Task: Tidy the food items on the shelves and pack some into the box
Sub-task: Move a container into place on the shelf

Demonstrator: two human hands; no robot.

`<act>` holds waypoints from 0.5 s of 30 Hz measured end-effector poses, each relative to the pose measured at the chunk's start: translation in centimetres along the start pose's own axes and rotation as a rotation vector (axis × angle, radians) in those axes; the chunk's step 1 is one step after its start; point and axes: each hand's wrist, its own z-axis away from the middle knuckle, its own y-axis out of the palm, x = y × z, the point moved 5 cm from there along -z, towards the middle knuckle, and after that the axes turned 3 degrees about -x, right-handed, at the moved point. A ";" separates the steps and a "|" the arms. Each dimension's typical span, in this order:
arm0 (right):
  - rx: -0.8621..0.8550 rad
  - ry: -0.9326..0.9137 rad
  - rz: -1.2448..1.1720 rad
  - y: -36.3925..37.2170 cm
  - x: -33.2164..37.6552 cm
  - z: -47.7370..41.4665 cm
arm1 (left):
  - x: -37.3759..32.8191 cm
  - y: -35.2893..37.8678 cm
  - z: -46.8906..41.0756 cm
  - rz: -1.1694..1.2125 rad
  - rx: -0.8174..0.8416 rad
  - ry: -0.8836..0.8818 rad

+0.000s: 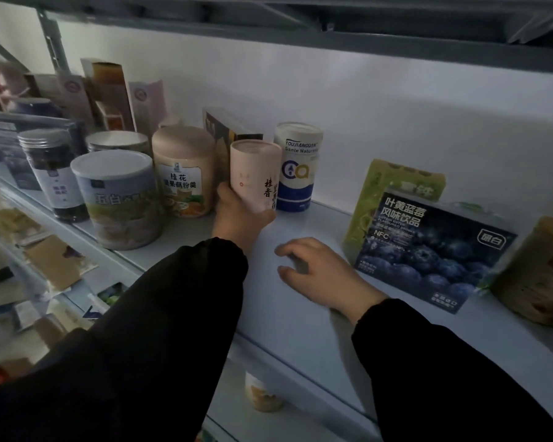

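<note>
Pale pink tube (256, 173), flat lid, dark vertical lettering, tilted, gripped near base by left hand (240, 215); right hand (320, 272) loose-fingered, holding nothing, over shelf (300, 330).

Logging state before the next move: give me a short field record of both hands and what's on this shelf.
left hand: grips the pink tube, tilted
right hand: open over the shelf, holds nothing
beside the tube: beige canister on its left, white-and-blue canister on its right
far right: blueberry drink box in front of a green box
</note>
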 end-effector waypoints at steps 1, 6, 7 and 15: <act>0.003 -0.001 -0.002 0.1 0.0 0.0 | 0.0 0.1 -0.1 0.007 0.002 0.008; 0.019 0.027 -0.027 -0.2 0.2 0.1 | -0.5 0.3 0.2 -0.002 0.054 0.049; 0.015 0.035 -0.041 -0.2 0.2 0.1 | -0.8 0.1 0.5 0.015 0.062 0.056; -0.253 0.198 -0.509 -2.0 -0.1 0.2 | -1.9 -1.1 2.9 0.289 0.093 0.051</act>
